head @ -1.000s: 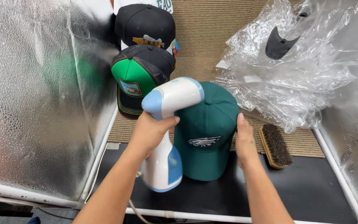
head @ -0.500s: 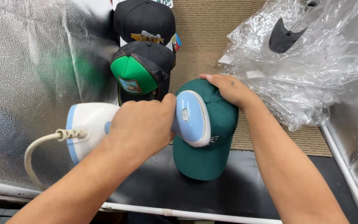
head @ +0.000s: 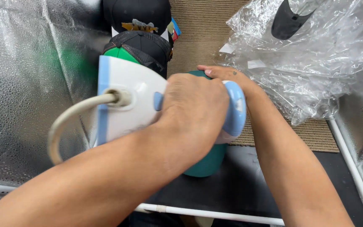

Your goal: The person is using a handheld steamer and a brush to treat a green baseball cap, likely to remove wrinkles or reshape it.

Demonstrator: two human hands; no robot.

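Head view: my left hand (head: 194,107) holds the steamer (head: 135,98) tight; my right hand (head: 227,75) lies flat on the green cap (head: 206,162). I should go slow.

The scene is evenly and brightly lit from above, with hard white glare thrown off the crinkled clear plastic wrapping (head: 316,63) and a speckled sheen on the dimpled silver reflective panel (head: 26,96). Soft shadow is cast beneath the forearms onto the black mat (head: 240,189). The nearest forearm is rendered slightly soft and enlarged at the lower edge.
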